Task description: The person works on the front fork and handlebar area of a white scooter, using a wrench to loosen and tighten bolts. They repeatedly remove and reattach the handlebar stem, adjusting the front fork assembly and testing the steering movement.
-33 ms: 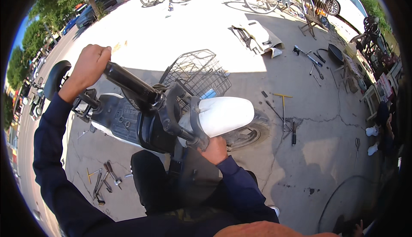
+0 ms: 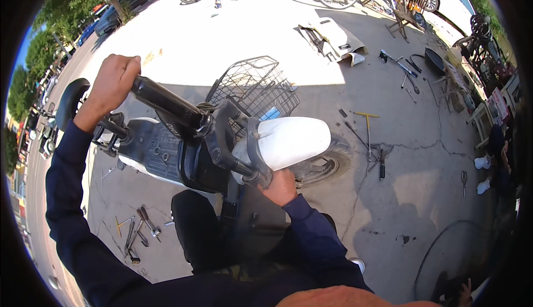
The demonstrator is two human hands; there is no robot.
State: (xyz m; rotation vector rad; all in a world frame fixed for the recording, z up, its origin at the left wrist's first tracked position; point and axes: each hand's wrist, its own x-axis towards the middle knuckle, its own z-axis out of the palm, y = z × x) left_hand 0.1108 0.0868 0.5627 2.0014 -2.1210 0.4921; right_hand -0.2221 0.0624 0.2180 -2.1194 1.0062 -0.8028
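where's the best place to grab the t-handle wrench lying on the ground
Grip the T-handle wrench by its long shaft, coming straight down from above. It lies flat on the concrete, apart from the other tools, with its yellow crossbar at the far end, so the shaft's middle is clear for fingers.

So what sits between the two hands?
In the head view, the scooter's handlebar spans from left hand to right hand.

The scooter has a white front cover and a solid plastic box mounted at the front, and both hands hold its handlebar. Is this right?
Not quite. The head view shows a black wire basket at the front of the scooter, not a solid plastic box. The rest holds: the front cover is white, the left hand and the right hand each hold an end of the handlebar.
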